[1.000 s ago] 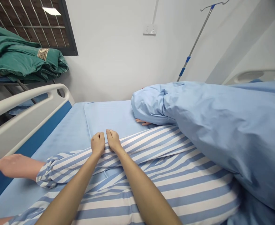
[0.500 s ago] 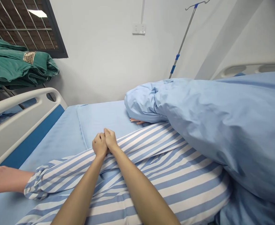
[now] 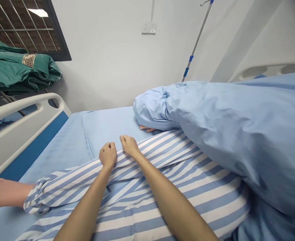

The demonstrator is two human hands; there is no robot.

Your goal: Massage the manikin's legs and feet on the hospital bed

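Note:
My left hand (image 3: pixel 108 155) is curled into a loose fist on a fold of a blue-and-white striped hospital gown (image 3: pixel 147 201), gripping the cloth. My right hand (image 3: pixel 129 146) grips the same fold's upper edge a little farther right, and my hands are apart. The gown covers a lying figure. A bare forearm (image 3: pixel 4 193) comes out of its gathered sleeve cuff (image 3: pixel 38 197) at the left. Under the edge of a pale blue quilt (image 3: pixel 238 134), the fingers of another hand (image 3: pixel 146 128) show; the rest of that hand is hidden.
A pale blue bed sheet (image 3: pixel 107 124) lies beyond my hands. A white and blue bed rail (image 3: pixel 21 124) runs along the left. Folded green blankets (image 3: pixel 14 68) sit behind it, and an IV pole (image 3: pixel 195 43) and wall socket (image 3: pixel 149 28) stand at the back.
My right hand has moved right and away from my left hand, which it touched half a second ago. The view shifted left and up between the oldest frame and the middle one.

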